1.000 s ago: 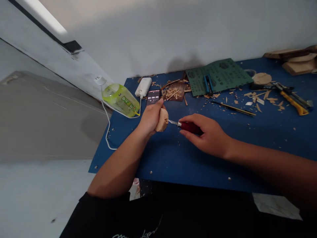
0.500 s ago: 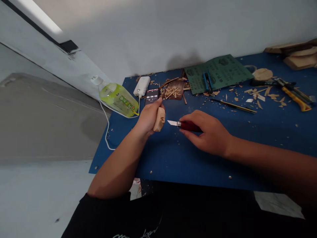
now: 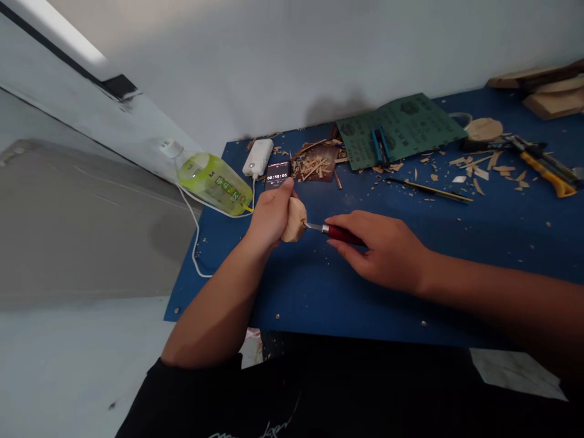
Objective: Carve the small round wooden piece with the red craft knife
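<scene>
My left hand [image 3: 270, 217] is closed around a small pale block of wood [image 3: 294, 221], its thumb along the top. Part of the block is hidden by the fingers. In my right hand [image 3: 383, 248] I grip a carving knife [image 3: 343, 235] by its dark red handle. The blade points left, and its tip meets the right side of the block at a small notch. Both hands are above the blue table [image 3: 319, 292]. Just beyond the left hand lies a phone [image 3: 277, 174] showing a timer.
A bottle of yellow-green liquid [image 3: 214, 182] lies at the left beside a white power bank [image 3: 258, 157] and its cable. Wood shavings [image 3: 314, 165], green sandpaper [image 3: 401, 131], a blue cutter [image 3: 380, 146], a thin yellow-black tool [image 3: 429, 190] and yellow-handled pliers [image 3: 545, 170] spread along the back.
The knife tip was apart from the wood and now touches it. The blade has turned to show a narrower side. My left hand has rotated the block slightly.
</scene>
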### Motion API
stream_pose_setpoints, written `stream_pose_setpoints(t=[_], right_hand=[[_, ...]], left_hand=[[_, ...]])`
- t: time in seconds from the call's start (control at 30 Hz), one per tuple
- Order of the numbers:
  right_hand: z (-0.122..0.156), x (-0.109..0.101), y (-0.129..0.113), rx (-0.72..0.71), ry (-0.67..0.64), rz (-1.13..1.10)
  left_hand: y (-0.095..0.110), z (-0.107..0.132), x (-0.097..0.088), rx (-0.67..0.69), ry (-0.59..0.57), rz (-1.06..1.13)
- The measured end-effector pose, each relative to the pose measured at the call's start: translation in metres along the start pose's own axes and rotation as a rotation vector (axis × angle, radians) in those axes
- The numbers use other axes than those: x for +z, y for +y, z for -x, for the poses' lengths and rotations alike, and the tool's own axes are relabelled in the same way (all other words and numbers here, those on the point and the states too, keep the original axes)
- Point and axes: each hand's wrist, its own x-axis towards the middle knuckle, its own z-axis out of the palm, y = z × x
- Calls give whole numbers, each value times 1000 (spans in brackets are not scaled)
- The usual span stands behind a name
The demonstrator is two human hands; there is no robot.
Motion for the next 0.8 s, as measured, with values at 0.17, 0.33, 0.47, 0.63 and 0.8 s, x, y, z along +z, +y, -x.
stream_pose_setpoints(t=[0.17, 0.33, 0.47, 0.63, 0.8], right_hand=[[4, -2, -5, -23, -4, 221], [8, -4, -18, 4, -114, 406], [12, -2, -29, 154, -138, 326], [9, -2, -29, 196, -169, 359], [0, -4, -11, 136, -305, 257]], left_hand=[[-1, 1, -2, 26, 80, -116], [1, 4, -2, 91, 32, -261], [-2, 3, 3, 90, -43, -309], [-6, 0, 10, 82, -48, -320], [-3, 1, 9, 129, -50, -472]])
